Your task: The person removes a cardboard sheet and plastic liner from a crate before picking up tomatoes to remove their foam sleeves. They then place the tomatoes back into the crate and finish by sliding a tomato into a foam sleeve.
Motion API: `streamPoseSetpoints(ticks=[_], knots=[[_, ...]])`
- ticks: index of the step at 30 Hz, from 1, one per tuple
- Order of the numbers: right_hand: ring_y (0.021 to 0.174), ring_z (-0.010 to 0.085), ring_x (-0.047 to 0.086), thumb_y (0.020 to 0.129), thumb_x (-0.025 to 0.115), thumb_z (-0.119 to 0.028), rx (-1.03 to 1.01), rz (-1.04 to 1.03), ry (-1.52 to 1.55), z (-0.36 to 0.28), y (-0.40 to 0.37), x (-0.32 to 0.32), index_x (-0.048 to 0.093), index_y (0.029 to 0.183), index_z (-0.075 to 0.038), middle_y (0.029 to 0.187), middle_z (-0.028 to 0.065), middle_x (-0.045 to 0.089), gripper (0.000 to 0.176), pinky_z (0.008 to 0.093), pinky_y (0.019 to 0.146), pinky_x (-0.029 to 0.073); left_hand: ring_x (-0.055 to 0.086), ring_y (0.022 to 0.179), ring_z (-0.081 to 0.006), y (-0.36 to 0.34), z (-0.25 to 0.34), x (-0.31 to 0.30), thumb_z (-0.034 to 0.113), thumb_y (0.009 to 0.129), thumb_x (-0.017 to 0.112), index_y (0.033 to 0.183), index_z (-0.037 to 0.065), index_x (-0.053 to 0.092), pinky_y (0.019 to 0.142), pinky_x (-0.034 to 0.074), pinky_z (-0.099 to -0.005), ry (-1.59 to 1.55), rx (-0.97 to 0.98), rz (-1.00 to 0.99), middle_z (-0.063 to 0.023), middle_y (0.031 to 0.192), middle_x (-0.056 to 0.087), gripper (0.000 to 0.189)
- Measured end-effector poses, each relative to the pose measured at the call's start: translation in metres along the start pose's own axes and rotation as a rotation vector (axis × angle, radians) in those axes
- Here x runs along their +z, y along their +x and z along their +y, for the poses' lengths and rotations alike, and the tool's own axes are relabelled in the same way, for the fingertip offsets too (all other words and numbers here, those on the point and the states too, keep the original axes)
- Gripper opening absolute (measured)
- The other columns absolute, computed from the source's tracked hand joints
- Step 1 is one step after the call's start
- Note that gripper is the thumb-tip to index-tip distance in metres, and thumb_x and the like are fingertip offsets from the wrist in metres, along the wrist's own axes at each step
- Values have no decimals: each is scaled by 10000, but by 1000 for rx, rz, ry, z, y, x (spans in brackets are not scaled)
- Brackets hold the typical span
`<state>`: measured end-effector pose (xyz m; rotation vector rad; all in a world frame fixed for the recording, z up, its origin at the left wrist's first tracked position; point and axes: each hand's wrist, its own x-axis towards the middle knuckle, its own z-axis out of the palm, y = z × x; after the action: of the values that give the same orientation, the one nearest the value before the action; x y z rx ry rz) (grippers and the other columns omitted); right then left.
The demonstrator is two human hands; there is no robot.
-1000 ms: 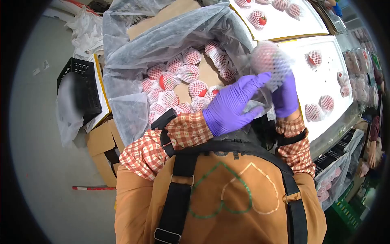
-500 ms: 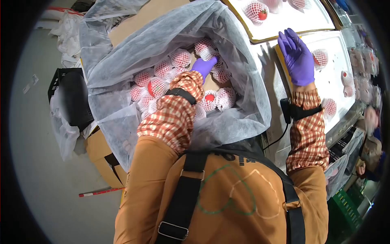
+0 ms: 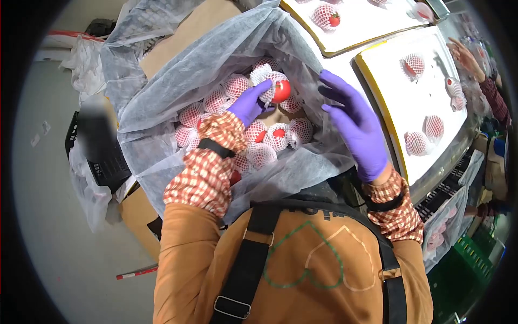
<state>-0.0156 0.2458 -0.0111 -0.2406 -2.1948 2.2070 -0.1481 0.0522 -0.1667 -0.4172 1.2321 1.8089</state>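
My left hand [image 3: 252, 103], in a purple glove, grips a red tomato [image 3: 280, 91] in a white foam net, above the lined box [image 3: 156, 116]. Beneath it, several netted tomatoes [image 3: 215, 99] lie in the box, with brown cardboard showing between them. My right hand [image 3: 356, 127], also gloved in purple, is raised over the right side of the box liner. Its fingers are apart and bent a little, and nothing is between them.
Two white trays with yellow edges, one at the top [image 3: 356, 24] and one at the right [image 3: 388, 97], hold netted tomatoes. Another person's hand [image 3: 467, 59] reaches in at the far right. A black crate [image 3: 105, 167] stands at the left.
My left hand has lifted a netted tomato from the box. My right hand has moved left from the right tray to the box. Another person's hand has appeared at the right.
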Motion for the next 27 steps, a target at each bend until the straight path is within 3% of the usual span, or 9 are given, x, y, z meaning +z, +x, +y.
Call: streamPoseSetpoints(ticks=[3,6,8,10,12,15,18,23,27], knots=[[1280,222,437,839,658,-132,-113,-38,-235,18,0,18,354,1421,-51,1414,143,419,663,343,1053,368,598,1083,-207,-45,16,4,369,937,542,1315,66,473,878,507,-359,89,27,-333,-111,1218,595,490],[1269,243,453,801,724,-180,-192,-53,-411,35,0,37,330,1435,-49,1393,151,437,757,348,1052,376,599,1087,-224,-100,27,18,362,955,514,1314,37,466,906,506,-364,137,-11,-299,-137,1226,584,487],[1205,226,512,819,713,-192,126,-230,116,30,-2,54,329,1429,-40,1335,137,485,737,329,1017,416,604,1072,-217,-122,27,19,371,961,499,1318,36,466,897,509,-352,186,62,-280,-132,1225,583,490],[1132,196,557,874,656,-239,114,-234,141,30,-2,65,396,1368,-25,1263,112,527,598,322,977,453,614,1043,-204,-141,23,17,389,975,470,1324,35,466,879,515,-329,286,196,-236,-123,1221,579,498],[1118,193,564,932,581,-293,343,-136,533,22,-5,74,441,1322,-37,1230,100,553,488,343,951,481,581,1095,-201,-166,15,16,324,934,569,1367,29,410,897,498,-316,155,289,-166,-123,1281,531,548],[1045,191,597,971,506,-344,420,-137,694,31,-9,90,486,1245,-53,1167,107,578,401,336,887,518,437,1254,-279,-203,-1,27,148,709,798,1427,23,301,1026,393,-361,872,980,127,-149,1413,377,881],[1027,189,601,989,466,-356,456,-193,775,28,-16,111,495,1229,-42,1134,114,595,396,338,884,513,412,1266,-340,-220,-9,36,226,672,819,1408,17,322,1069,327,-411,1326,1123,338,-206,1382,389,912],[1019,172,601,990,472,-317,384,-236,734,27,-19,119,505,1232,-35,1145,92,597,373,321,874,509,476,1204,-330,-218,-13,27,235,652,830,1383,21,353,1018,399,-395,1216,1105,403,-205,1348,420,899],[990,154,603,980,488,-259,307,-326,356,40,-16,89,519,1257,-32,1114,71,609,360,295,854,507,522,1156,-246,-232,-10,20,247,780,713,1360,30,390,961,458,-358,469,901,139,-145,1278,491,699]])
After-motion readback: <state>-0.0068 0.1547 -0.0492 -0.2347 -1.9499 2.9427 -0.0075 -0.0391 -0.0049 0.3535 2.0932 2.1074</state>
